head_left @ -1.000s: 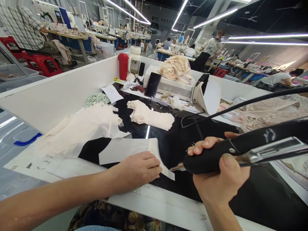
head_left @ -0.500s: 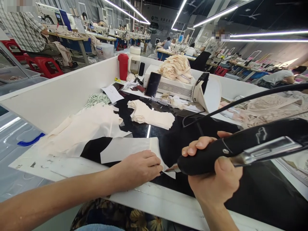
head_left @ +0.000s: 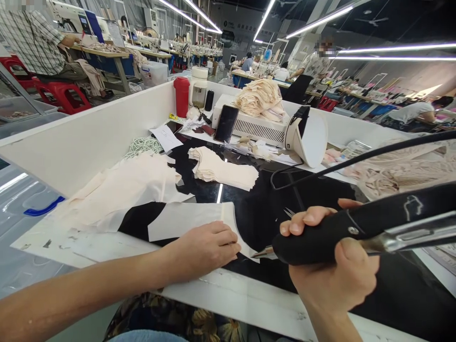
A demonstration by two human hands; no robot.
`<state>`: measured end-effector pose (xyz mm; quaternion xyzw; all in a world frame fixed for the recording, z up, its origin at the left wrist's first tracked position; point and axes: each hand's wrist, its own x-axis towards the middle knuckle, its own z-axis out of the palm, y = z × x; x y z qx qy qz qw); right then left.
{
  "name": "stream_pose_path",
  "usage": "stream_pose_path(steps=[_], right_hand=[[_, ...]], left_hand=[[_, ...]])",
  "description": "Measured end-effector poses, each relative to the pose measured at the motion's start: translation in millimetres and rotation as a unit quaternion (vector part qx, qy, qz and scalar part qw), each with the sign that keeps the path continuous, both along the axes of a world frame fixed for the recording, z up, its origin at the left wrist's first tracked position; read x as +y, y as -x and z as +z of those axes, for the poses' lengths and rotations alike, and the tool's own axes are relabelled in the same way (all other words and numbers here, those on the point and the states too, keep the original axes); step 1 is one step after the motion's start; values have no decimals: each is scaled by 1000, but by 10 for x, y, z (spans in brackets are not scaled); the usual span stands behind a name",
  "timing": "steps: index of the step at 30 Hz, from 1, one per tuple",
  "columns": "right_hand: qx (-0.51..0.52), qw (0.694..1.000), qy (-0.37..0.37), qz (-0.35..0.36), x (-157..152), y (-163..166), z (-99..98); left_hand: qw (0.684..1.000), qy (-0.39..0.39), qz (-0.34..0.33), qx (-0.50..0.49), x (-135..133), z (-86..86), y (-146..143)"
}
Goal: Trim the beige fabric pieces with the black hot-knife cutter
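My right hand (head_left: 331, 266) is wrapped round the black handle of a corded cutting tool (head_left: 356, 230), whose metal tip (head_left: 265, 252) rests at the right edge of a thin pale sheet (head_left: 185, 218) on the black glossy table (head_left: 374, 285). My left hand (head_left: 204, 249) lies flat, fingers together, pressing that sheet down just left of the tip. A stack of cut cream fabric pieces (head_left: 223, 170) sits behind on the black surface. A larger pile of cream fabric (head_left: 124, 190) lies to the left.
A white wall (head_left: 89, 133) borders the table at left. At the back stand a red bottle (head_left: 182, 96), a phone (head_left: 226, 123) leaning on a white machine (head_left: 256, 126) topped with fabric, and a white lamp-like device (head_left: 309, 137). Other workers sit at distant tables.
The tool and my right hand moved a little left, then back right along the sheet's edge. My left hand stayed pressed on the sheet.
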<state>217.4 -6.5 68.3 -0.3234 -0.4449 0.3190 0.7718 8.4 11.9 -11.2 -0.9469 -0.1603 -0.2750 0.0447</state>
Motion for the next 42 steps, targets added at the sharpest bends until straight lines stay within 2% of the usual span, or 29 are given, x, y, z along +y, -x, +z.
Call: stream_pose_path(steps=[7,12,14,18,22,26,28,31,34,37,42], right_hand=[[-1,1000,3,5,-21,34,-21],[-14,1000,-2,2,32,-34,-42],[-20,1000,-5,-10,97,-95,-62],[-19,999,-17,-35,302,-209,-106],[5,999,-21,-36,511,-226,-115],[16,999,-33,-22,594,-145,-79],[20,999,-37,-10,597,-94,-61],[25,999,-38,11,590,-27,-53],[27,998,-46,24,592,23,-60],[27,998,-43,27,597,58,-74],[28,998,-35,42,599,95,-119]], left_hand=[[1000,0,-6,18,-9,19,12],[991,117,6,-58,14,88,117],[989,131,21,-62,61,146,199],[991,123,48,-7,151,224,344],[991,106,66,45,89,228,374],[980,166,82,74,19,292,340],[974,197,76,80,84,358,315],[978,184,62,78,310,462,246],[975,200,-5,97,579,530,141],[953,257,-49,152,776,533,50],[921,325,-54,207,913,459,23]])
